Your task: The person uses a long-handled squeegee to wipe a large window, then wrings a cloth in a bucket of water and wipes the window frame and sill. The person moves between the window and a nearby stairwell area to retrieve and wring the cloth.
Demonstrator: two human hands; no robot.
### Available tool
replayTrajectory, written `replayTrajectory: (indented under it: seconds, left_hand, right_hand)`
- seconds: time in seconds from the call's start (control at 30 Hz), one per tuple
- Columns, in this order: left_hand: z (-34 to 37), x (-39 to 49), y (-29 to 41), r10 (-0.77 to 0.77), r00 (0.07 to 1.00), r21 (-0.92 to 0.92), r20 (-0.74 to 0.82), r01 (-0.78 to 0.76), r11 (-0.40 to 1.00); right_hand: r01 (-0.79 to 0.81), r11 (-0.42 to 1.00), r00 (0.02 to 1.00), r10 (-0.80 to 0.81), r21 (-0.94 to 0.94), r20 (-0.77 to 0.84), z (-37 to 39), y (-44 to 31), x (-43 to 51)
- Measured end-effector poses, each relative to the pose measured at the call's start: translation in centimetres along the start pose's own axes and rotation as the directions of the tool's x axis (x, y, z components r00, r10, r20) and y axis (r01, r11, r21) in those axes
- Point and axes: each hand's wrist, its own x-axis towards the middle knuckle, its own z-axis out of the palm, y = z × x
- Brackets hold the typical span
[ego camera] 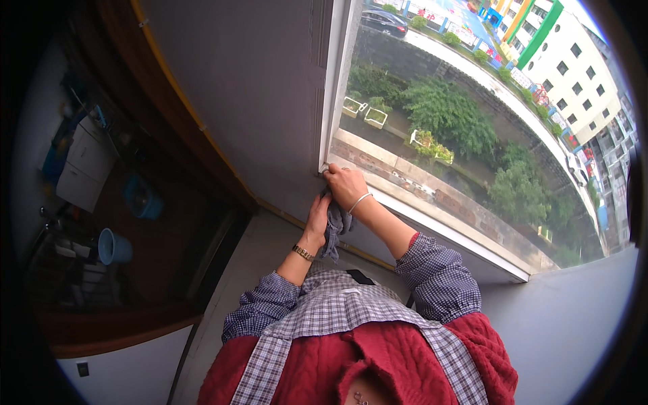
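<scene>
A crumpled grey cloth [335,228] hangs between my two hands, below the lower left corner of a white window frame [445,224]. My right hand [346,185] is closed on the upper part of the cloth, its fingertips against the frame's corner. My left hand [317,218], with a metal watch or bracelet at the wrist, lies along the cloth's left side, thumb and fingers pressed to it. Part of the cloth is hidden behind the right wrist, which bears a pale bangle.
Left of the window stands a grey wall [243,91]. Through a wooden doorway [169,91] a light blue bucket [114,246], a blue basin [143,197] and a white cabinet [83,167] show in a dim room. Outside the glass are plants and buildings.
</scene>
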Motion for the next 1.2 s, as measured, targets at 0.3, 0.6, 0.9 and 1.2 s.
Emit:
replayTrajectory:
  seconds: [0.3,0.6,0.9,1.2]
  left_hand:
    - [-0.2,-0.3,0.4,-0.03,1.0,0.021,-0.003,0.03,0.999]
    - [-2.0,1.8,-0.2,-0.056,0.997,0.034,0.051,0.054,0.998]
    - [-2.9,2.9,-0.4,0.008,0.993,0.193,0.12,-0.031,0.981]
    - [-5.8,-3.0,2.6,-0.065,0.958,0.409,0.281,-0.058,0.911]
  right_hand:
    - [-0.029,1.0,1.0,0.029,0.008,-0.001,0.0,0.2,-0.2]
    - [-0.082,0.996,0.997,0.081,0.036,0.012,-0.5,-0.1,0.5]
    - [-0.14,0.99,0.981,0.137,-0.008,-0.14,-0.6,-1.4,0.5]
    - [-0.255,0.473,0.962,0.215,0.843,0.171,1.2,-0.8,-5.9]
